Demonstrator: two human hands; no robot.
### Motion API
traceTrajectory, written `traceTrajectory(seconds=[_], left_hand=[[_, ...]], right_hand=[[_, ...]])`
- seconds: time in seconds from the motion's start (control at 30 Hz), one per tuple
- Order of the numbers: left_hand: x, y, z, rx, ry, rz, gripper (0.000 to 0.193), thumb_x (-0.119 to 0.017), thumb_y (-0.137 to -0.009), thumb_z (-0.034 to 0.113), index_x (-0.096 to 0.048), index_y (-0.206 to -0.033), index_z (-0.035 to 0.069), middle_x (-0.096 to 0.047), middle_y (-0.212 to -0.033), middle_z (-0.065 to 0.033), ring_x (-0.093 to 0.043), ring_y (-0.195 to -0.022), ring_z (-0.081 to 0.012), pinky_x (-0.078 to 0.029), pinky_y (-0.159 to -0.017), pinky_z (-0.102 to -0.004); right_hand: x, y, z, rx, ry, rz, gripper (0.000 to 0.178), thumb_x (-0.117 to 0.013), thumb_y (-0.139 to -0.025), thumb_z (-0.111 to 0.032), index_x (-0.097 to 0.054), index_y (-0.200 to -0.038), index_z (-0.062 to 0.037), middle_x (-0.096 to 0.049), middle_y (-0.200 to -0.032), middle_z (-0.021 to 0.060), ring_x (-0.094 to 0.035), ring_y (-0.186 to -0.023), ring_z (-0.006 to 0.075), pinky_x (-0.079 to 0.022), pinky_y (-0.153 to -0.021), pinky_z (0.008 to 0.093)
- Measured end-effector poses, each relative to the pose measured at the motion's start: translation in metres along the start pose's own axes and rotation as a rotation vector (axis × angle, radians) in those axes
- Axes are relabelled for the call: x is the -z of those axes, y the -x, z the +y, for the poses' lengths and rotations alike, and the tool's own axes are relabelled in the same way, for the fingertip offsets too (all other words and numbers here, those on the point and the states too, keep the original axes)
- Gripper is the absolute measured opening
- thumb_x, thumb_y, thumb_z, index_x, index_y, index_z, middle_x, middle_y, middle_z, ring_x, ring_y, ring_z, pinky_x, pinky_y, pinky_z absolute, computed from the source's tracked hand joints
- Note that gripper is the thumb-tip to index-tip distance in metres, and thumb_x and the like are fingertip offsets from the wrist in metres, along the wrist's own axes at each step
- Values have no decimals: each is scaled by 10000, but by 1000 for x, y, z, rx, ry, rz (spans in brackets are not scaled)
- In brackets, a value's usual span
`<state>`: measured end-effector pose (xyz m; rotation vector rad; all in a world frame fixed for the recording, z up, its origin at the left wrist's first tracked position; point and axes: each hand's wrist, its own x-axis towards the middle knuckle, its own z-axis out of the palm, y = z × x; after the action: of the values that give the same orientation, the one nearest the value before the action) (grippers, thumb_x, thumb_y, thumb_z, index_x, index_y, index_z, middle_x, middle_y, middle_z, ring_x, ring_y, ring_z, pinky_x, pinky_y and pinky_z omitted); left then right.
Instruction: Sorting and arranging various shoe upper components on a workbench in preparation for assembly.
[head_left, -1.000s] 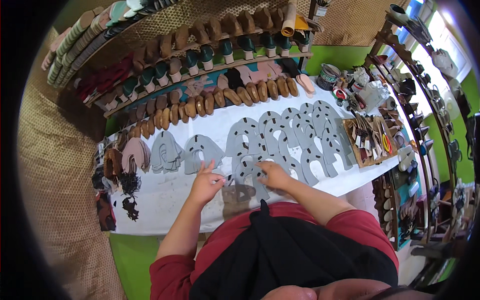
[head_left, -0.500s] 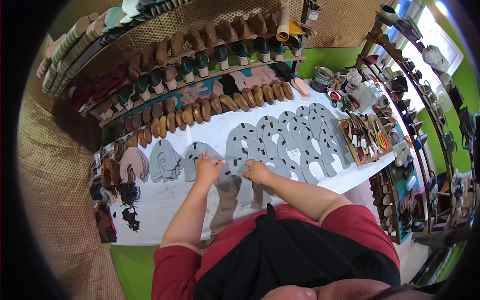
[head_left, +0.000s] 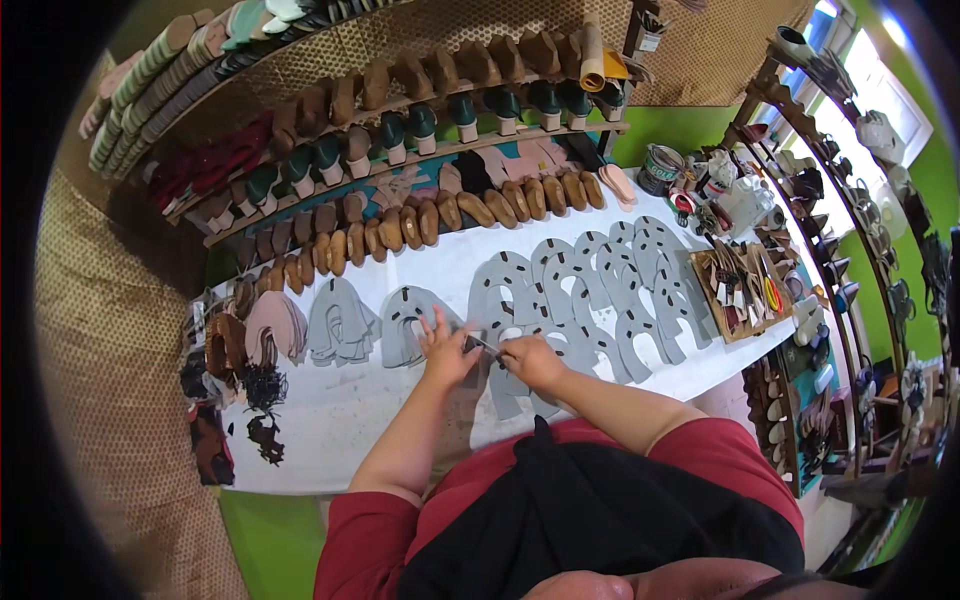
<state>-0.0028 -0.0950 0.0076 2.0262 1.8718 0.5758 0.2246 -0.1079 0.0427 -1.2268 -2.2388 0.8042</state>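
Grey U-shaped shoe uppers (head_left: 495,268) lie overlapped across the white table, with small dark strips (head_left: 504,256) on them. My left hand (head_left: 443,355) is over the front of the spread, its outer fingers raised and apart. Its thumb and forefinger are closed around a small dark strip (head_left: 470,343). Close on its right, my right hand (head_left: 534,362) is curled around a slim, light tool (head_left: 487,346) that points at the left fingertips; its exact kind is too small to tell. Left of the hands lies a separate grey stack (head_left: 404,300) of uppers.
More grey pieces (head_left: 340,312) and a pink stack (head_left: 275,325) lie at the left. Brown shoe lasts (head_left: 410,228) line the table's back, under shelves of lasts. A tool board (head_left: 742,285) and a can (head_left: 661,168) stand at the right, beside shoe racks.
My right hand has closed around the slim tool. My left thumb and forefinger have come together on a dark strip. Both hands sit slightly further right, and the whole view has shifted a little.
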Motion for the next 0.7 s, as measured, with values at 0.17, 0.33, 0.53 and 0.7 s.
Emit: traceTrajectory(seconds=[0.17,0.33,0.53,0.7], left_hand=[[42,-2,10,-100,22,-174,302,-792,-764,372,-735,-735,77,-380,-1531,-259,-152,-1488,-482,-157,-1150,-662],[37,18,-12,-34,236,-447,451,-691,-832,500,-761,-727,68,-476,-1462,-251,-338,-1399,-519,-187,-1196,-519],[27,8,16,251,-66,-217,375,-725,-822,426,-759,-964,81,-326,-1568,-243,-183,-1490,-439,-128,-1173,-621],[-2,18,7,20,-242,-32,681,-707,-832,420,-497,-1418,142,-195,-1636,-163,-117,-1514,-400,-84,-1158,-664]], right_hand=[[21,34,-27,33,-94,123,269,-671,-859,-149,-669,-1120,-82,-704,-951,125,-684,-884,319,-520,-799,429],[28,26,-18,-455,-463,53,448,-699,-854,-111,-581,-1285,-94,-704,-943,119,-696,-852,277,-546,-752,402],[5,-23,26,-370,-70,39,452,-645,-857,-121,-569,-1299,-67,-700,-1004,123,-681,-948,297,-526,-841,398],[-14,-10,21,-178,279,5,527,-648,-882,-228,-506,-1379,-128,-556,-1353,109,-509,-1269,305,-350,-1068,533]])
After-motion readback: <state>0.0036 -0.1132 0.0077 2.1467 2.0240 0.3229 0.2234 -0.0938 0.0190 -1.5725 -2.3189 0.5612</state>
